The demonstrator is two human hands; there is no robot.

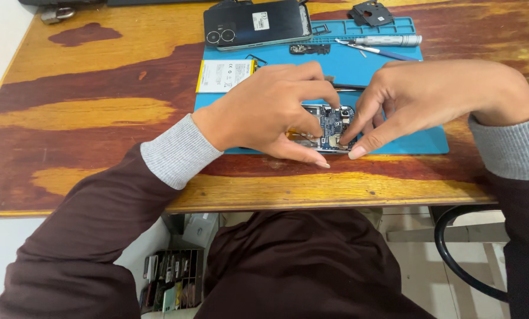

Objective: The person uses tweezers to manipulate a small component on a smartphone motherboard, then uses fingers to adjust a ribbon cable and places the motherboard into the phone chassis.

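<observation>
While both hands are working over it, the opened phone [329, 127] is lying near the front edge of the blue mat [418, 142], its circuit board facing up. I am pinching the phone's body with my left hand [264, 112]: the thumb is pressing along the near side and the fingers are curling over the far side, so that hand is closed on the phone. My right hand [430, 94] is coming in from 3 o'clock, with thumb and forefinger drawn together on a small spot at the board's lower right; whether they are gripping a tiny part I cannot tell, as it is too small to make out.

Moving outward, a flat battery [223, 74] with a white label is lying at 10 o'clock from the phone, just beside my left knuckles and half on the mat. At 12 o'clock a small black part [309, 49] is resting on the mat, and beyond it a dark back cover [255, 23] with two camera rings is sitting across the mat's far edge. At 1 o'clock a white pen-like tool [388, 40] and a thin blue tool [385, 53] are lying side by side, and a black bracket [371, 13] is sitting behind them. Everything is resting on a wooden table [87, 112] with dark and yellow streaks.
</observation>
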